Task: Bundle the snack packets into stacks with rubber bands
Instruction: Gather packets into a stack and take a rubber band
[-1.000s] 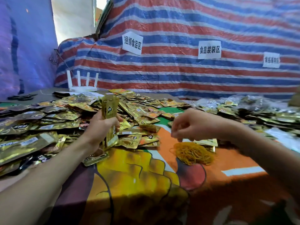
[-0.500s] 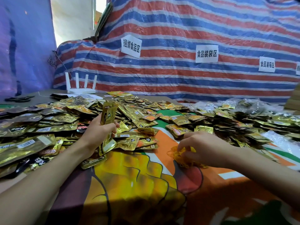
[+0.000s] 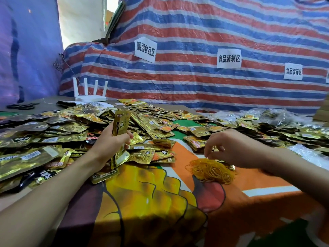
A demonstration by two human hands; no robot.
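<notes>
My left hand grips an upright stack of gold snack packets, its lower end resting among the loose packets. A large heap of loose gold packets covers the left and far side of the table. A pile of yellow rubber bands lies on the orange cloth at centre right. My right hand hovers just above that pile with its fingers curled downward, fingertips near the bands. Whether a band is pinched between them is too fine to make out.
More packets, some in clear bags, spread across the right side. A white router and black scissors sit at the far left. A striped tarp wall with paper signs rises behind. The printed tablecloth shows bare near me.
My right hand dipped down into the rubber band pile and has now lifted slightly off it. The left hand keeps holding the packet stack upright, almost unmoved.
</notes>
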